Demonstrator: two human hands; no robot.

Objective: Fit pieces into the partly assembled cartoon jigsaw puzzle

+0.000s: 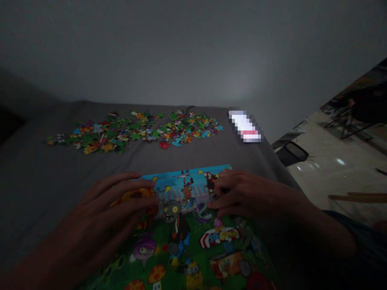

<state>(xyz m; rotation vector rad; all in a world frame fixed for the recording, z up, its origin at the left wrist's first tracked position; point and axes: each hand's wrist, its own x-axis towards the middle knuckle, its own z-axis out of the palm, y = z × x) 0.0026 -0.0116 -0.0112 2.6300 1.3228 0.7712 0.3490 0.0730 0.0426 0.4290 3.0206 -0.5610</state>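
A colourful cartoon puzzle board lies on the grey bedsheet right in front of me. My left hand lies flat on its left part, fingers stretched out and pointing right. My right hand rests on the board's upper right part with fingers curled inward, fingertips touching the picture; I cannot make out anything in them. Several loose puzzle pieces are scattered in a band further back on the sheet. The room is dim.
A pixelated white and pink object lies at the sheet's far right. Past the bed's right edge are a tiled floor and a dark round bin. A plain wall stands behind the bed.
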